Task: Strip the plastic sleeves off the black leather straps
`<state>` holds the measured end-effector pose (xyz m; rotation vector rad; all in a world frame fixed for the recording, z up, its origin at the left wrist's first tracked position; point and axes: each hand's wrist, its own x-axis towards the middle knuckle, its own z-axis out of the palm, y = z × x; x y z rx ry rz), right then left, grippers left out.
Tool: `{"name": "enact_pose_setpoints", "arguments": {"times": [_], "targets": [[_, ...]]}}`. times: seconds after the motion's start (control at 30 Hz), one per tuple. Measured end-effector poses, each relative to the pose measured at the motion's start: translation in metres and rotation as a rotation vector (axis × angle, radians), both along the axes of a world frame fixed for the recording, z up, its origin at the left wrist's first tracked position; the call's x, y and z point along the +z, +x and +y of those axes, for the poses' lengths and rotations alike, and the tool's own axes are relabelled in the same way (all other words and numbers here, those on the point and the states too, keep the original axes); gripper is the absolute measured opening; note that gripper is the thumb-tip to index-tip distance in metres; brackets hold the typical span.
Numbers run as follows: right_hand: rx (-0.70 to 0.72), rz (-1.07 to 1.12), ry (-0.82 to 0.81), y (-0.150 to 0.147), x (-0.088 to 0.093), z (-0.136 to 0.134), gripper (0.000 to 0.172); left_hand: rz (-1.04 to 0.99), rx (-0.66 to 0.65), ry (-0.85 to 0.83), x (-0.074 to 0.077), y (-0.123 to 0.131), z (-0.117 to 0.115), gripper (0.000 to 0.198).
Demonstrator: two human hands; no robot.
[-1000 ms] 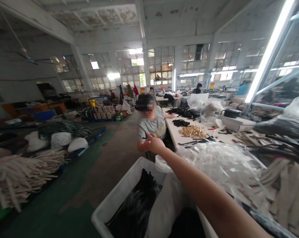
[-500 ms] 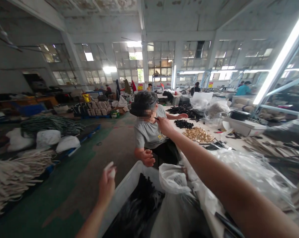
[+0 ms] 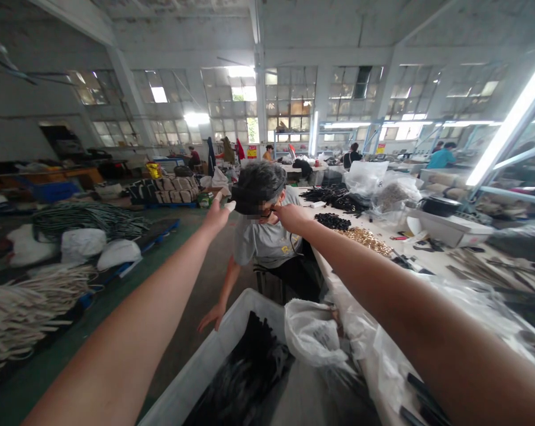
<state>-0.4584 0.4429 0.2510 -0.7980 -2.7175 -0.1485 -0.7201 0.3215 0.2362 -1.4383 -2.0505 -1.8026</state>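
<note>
1. Our left hand is raised at about 12 o'clock, its fingers closed on a small white piece. The piece is too small for us to tell what it is.
2. Our right hand is just right of 12 o'clock, with its fingers bunched. We cannot tell whether it grasps anything.
3. Both hands are up in front of a seated co-worker in a grey T-shirt, close to the co-worker's head. The co-worker's right hand is low at about 8 o'clock, open and just beside the rim of the bin.
4. A white plastic bin sits below our arms at 6 o'clock, holding black strips. A white bag lies just to its right.
5. A long table runs off toward 1 o'clock. On it lie black pieces, gold pieces and clear plastic bags.
6. At 9 o'clock, on the floor, are coiled cords and bundled cream straps.
</note>
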Motion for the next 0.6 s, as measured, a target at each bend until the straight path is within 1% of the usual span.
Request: {"name": "enact_pose_setpoints", "arguments": {"times": [0.23, 0.4, 0.6], "targets": [[0.062, -0.046, 0.026, -0.011, -0.009, -0.019, 0.038, -0.013, -0.045, -0.087, -0.003, 0.002, 0.006, 0.074], [0.06, -0.049, 0.033, -0.015, -0.014, -0.025, 0.037, 0.02, -0.071, -0.094, -0.003, 0.001, 0.004, 0.068], [0.039, -0.028, 0.059, -0.015, -0.021, -0.036, 0.038, 0.048, -0.12, -0.083, -0.005, 0.002, 0.002, 0.066]]}}
